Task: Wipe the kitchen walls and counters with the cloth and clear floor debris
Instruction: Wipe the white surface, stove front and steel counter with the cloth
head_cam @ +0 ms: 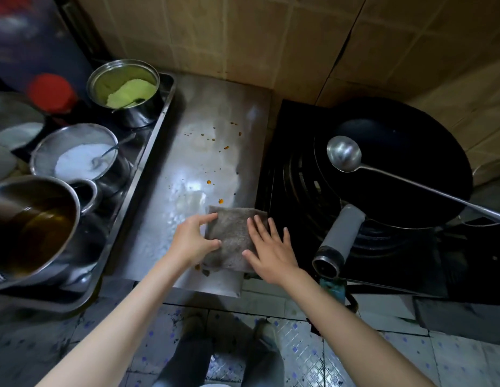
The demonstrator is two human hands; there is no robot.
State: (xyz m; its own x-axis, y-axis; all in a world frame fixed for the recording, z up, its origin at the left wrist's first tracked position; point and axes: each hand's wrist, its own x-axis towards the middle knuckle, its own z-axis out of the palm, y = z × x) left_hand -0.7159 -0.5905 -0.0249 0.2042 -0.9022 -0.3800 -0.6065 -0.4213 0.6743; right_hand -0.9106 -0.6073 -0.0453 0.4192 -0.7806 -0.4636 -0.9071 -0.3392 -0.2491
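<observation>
Head view, two hands on one grey cloth [234, 238], left hand [193, 241] pinching its edge, right hand [271, 255] spread flat, one wok [396, 163], one ladle [344, 157]

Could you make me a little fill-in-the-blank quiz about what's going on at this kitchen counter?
1. Both hands rest on a grey ____ lying on the steel counter.
2. The ladle lies across the black ____.
3. The pot at the back of the tray holds a ____ powder.
4. The orange drops on the counter lie ____ the right hand, toward the wall.

Missing words: cloth; wok; yellow-green; beyond
</observation>
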